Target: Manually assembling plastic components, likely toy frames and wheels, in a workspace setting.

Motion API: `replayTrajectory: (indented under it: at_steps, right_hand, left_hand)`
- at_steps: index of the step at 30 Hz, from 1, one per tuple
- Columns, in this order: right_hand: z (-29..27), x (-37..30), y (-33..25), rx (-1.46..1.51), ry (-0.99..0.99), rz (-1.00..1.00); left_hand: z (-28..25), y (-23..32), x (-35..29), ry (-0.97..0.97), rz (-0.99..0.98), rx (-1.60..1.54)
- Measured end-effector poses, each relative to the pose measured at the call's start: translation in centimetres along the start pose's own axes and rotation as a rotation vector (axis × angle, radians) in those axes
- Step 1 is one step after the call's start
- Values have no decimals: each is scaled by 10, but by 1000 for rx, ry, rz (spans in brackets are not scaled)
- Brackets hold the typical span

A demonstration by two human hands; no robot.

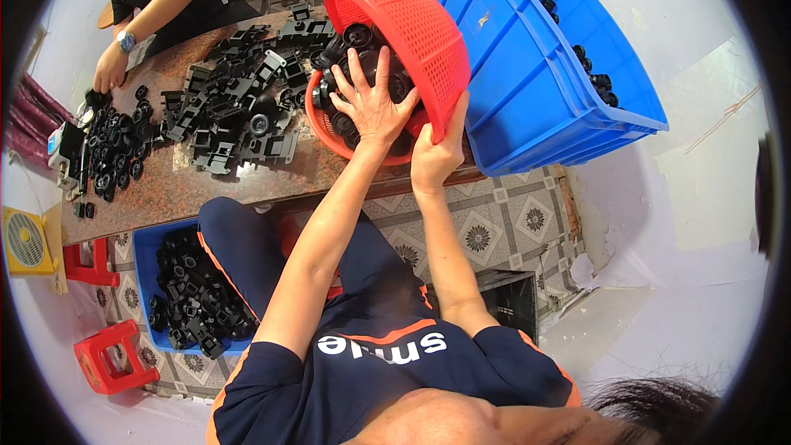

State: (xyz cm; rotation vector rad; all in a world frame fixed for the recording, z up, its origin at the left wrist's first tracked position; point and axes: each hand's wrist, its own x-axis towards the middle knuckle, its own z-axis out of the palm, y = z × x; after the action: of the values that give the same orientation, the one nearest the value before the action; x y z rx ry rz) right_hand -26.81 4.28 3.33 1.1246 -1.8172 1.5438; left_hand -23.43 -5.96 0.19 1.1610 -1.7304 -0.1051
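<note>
My right hand (437, 155) is closed on the rim of a red perforated plastic basket (416, 29), which is tipped on its side with its mouth facing left. My left hand (371, 105) lies with fingers spread against the small black plastic wheels (358, 35) at the basket's mouth. Below it, a second red basket (329, 142) sits on the table, with black wheels inside. Part of its rim is hidden by my hands and the tipped basket.
Black plastic chassis parts (239, 111) and loose black wheels (115, 144) cover much of the stone table (177, 198). A co-worker's hand (109, 68) is at the wheels. A tall blue crate (527, 91) stands right; a blue bin (148, 239) and red stools (115, 354) are at lower left.
</note>
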Motion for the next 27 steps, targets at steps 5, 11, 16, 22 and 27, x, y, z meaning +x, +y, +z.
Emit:
replayTrajectory:
  at_steps: [5, 11, 16, 22, 27]
  right_hand:
    - [17, -27, 14, 19, 101, -43]
    - [33, -29, 39, 53, 157, -106]
    - [40, -8, 48, -19, 159, -138]
    - [34, -5, 66, -49, 104, -126]
    - [47, 8, 40, 4, 110, -307]
  left_hand:
    - [10, -6, -2, -26, 26, 81]
    - [24, 6, 5, 99, -29, -189]
    - [42, 2, 18, -27, -33, -17]
    - [34, 20, 1, 44, 19, -273]
    - [90, -61, -11, -133, 231, -262]
